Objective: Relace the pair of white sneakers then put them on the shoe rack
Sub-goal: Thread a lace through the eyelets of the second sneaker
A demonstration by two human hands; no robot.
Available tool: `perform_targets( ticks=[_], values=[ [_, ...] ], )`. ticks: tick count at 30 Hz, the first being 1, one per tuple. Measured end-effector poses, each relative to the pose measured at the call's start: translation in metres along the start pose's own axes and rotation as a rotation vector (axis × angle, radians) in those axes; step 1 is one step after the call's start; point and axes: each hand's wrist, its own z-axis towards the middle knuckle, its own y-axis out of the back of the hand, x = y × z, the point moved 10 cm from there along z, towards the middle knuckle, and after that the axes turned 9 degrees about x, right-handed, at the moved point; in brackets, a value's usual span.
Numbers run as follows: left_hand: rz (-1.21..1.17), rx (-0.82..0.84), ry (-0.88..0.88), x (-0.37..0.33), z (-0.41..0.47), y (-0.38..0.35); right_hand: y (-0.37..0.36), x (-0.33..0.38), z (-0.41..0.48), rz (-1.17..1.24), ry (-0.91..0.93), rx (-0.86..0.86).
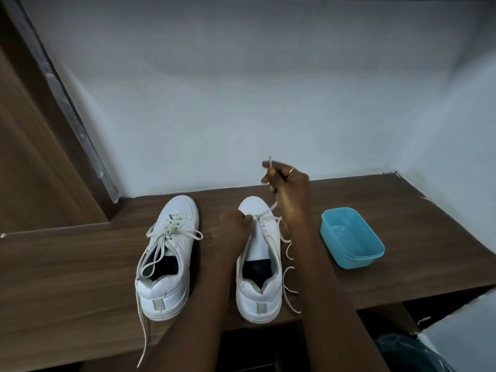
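Observation:
Two white sneakers stand side by side on a brown wooden shelf (pixel 67 264), toes toward the wall. The left sneaker (pixel 169 259) is laced, its loose lace ends trailing over the front edge. The right sneaker (pixel 259 264) has its lace (pixel 288 253) only through the lowest eyelets, the rest lying in loops along its right side. My left hand (pixel 234 224) grips the right sneaker's left eyelet edge near the toe. My right hand (pixel 287 183) is raised above the toe and pinches the lace end, pulling it up taut.
A light blue plastic tub (pixel 351 237) sits on the shelf to the right of the sneakers. A white wall rises behind the shelf. A brown wooden panel stands at the left. Below the shelf at lower right lies a dark bag (pixel 410 353).

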Motion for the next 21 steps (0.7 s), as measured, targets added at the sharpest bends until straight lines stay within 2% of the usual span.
perform_targets(
  ticks=[5, 8, 14, 21],
  values=[
    [-0.066, 0.053, 0.001, 0.008, 0.003, 0.006, -0.02, -0.05, 0.0, -0.687, -0.128, 0.181],
    [-0.17, 0.083, 0.002, 0.017, 0.008, 0.004, -0.029, -0.072, -0.004, -0.955, -0.154, 0.242],
    [-0.298, 0.09, -0.001, 0.024, 0.011, 0.002, -0.038, -0.087, -0.007, -1.099, -0.178, 0.241],
    [-0.352, 0.083, 0.011, 0.027, 0.012, 0.002, -0.038, -0.092, -0.01, -1.081, -0.21, 0.218]
  ],
)
